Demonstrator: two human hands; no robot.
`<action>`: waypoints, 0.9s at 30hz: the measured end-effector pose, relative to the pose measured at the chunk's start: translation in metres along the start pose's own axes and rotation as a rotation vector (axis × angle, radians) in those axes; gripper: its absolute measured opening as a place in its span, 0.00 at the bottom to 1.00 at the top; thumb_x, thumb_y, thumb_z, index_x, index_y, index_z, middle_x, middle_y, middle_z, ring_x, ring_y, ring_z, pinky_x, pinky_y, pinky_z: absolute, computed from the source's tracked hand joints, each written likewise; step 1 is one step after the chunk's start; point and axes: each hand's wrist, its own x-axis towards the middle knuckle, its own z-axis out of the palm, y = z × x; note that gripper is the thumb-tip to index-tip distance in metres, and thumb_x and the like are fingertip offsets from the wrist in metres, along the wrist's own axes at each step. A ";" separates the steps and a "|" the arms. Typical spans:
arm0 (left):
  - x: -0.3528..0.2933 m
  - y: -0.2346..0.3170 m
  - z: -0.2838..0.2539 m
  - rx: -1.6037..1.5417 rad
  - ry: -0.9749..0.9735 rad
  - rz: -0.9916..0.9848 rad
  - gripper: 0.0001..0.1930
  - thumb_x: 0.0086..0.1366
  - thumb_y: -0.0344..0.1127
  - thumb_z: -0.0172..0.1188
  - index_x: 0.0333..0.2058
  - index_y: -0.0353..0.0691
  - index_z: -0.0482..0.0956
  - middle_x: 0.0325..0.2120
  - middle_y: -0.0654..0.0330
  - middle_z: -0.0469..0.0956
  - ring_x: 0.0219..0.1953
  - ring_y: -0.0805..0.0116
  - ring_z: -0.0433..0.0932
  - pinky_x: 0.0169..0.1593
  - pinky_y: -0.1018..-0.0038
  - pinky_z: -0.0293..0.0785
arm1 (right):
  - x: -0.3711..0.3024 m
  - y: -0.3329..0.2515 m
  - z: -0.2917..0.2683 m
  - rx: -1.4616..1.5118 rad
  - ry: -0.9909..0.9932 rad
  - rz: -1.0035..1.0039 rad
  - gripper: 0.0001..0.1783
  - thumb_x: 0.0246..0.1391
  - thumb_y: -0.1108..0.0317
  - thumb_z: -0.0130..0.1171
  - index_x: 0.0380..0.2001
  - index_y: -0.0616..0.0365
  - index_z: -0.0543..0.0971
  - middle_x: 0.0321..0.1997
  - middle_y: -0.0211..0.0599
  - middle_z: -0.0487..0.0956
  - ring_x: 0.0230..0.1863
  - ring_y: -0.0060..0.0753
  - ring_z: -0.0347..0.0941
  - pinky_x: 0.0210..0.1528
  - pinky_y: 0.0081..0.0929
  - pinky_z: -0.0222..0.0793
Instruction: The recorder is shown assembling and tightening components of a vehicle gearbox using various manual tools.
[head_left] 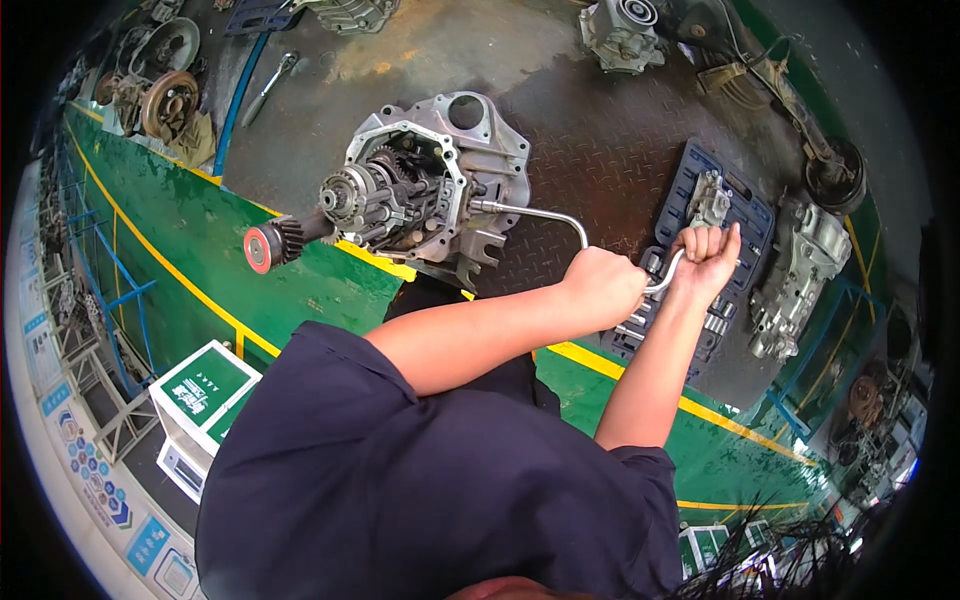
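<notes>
My left hand (605,290) is closed around the middle of a bent chrome speed wrench (545,213). Its far end meets the side of an open gearbox housing (493,150); the exact contact point is too small to make out. Farther right, my right hand (708,258) has its fingers curled at the wrench's other end. Gears and shafts (375,195) show inside the housing's opening. A toothed shaft with a red-ringed end (275,246) juts out at the lower left, past the bench edge.
Beneath my right hand lies an open blue socket case (757,215) with a small metal casting (709,198) on it. Another housing (803,265) rests to its right. Along the back are a ratchet (270,88) and a gear unit (622,35). The bench (590,160) is dark tread plate.
</notes>
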 end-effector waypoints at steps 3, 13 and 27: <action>0.008 0.000 0.000 0.008 0.101 0.011 0.10 0.55 0.39 0.59 0.23 0.40 0.80 0.18 0.50 0.80 0.23 0.51 0.81 0.28 0.57 0.76 | 0.002 0.001 -0.031 0.067 -0.291 0.089 0.22 0.57 0.44 0.61 0.27 0.52 0.73 0.26 0.31 0.68 0.30 0.29 0.64 0.39 0.30 0.65; -0.011 0.004 -0.036 -0.041 0.361 0.112 0.10 0.56 0.39 0.60 0.22 0.40 0.74 0.19 0.53 0.79 0.23 0.52 0.81 0.27 0.58 0.75 | -0.056 0.184 -0.025 -0.668 -0.327 0.476 0.22 0.69 0.55 0.47 0.51 0.64 0.75 0.48 0.42 0.80 0.46 0.35 0.79 0.55 0.30 0.73; -0.073 0.028 -0.058 -0.240 0.286 0.363 0.10 0.53 0.40 0.63 0.26 0.42 0.73 0.19 0.58 0.75 0.22 0.56 0.78 0.25 0.61 0.72 | -0.038 0.223 -0.057 -0.439 -0.181 0.732 0.13 0.66 0.66 0.50 0.42 0.68 0.76 0.37 0.45 0.79 0.38 0.39 0.78 0.49 0.36 0.77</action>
